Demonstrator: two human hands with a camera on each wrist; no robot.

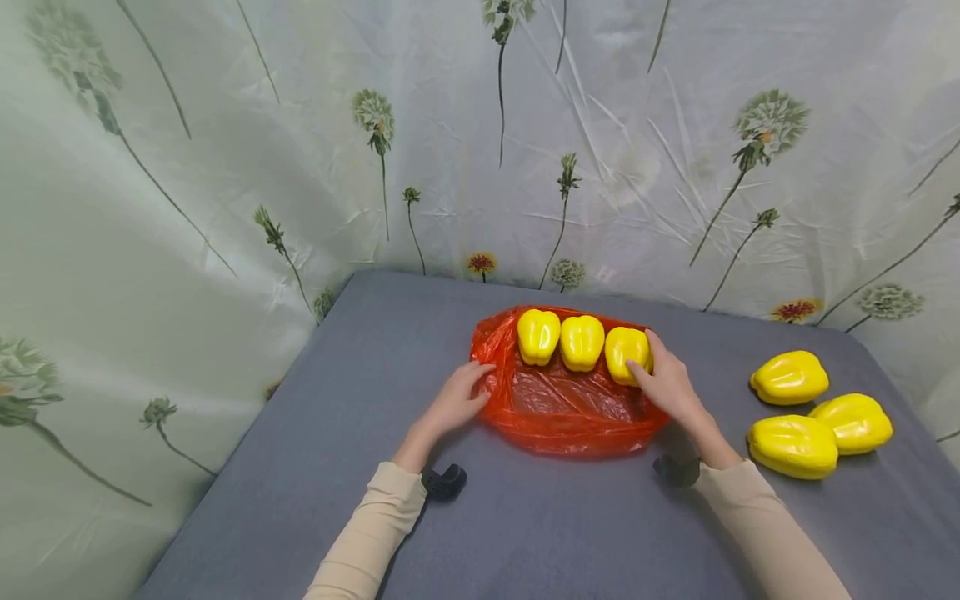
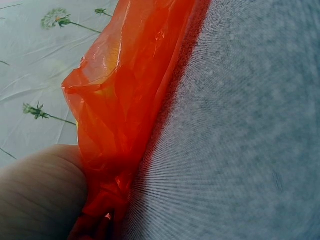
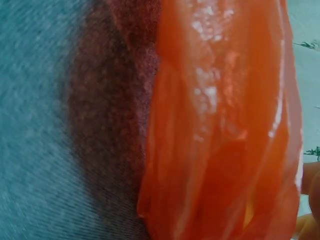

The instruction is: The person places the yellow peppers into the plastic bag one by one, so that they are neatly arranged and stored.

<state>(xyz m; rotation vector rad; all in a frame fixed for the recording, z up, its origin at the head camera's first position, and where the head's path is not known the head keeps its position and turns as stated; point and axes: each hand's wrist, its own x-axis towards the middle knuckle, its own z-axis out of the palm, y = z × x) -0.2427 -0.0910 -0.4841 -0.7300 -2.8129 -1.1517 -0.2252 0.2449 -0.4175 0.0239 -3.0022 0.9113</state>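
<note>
A red plastic bag (image 1: 577,437) lies spread wide on the grey cloth, its rim raised. Inside it, along the far side, stand three yellow bell peppers: one at the left (image 1: 538,337), one in the middle (image 1: 582,342) and one at the right (image 1: 624,354). My right hand (image 1: 670,385) grips the rightmost pepper, thumb on the near side and fingers on the far side. At the bag's left edge my left hand (image 1: 453,400) pinches the red plastic, which bunches beside a finger (image 2: 45,192) in the left wrist view. Red film fills most of the right wrist view.
Three more yellow bell peppers lie together at the right: one farther back (image 1: 790,377), one in front (image 1: 793,447) and one on the outer side (image 1: 855,423). The grey cloth surface (image 1: 322,417) ends against a pale curtain (image 1: 450,167) with dandelion prints behind and to the left.
</note>
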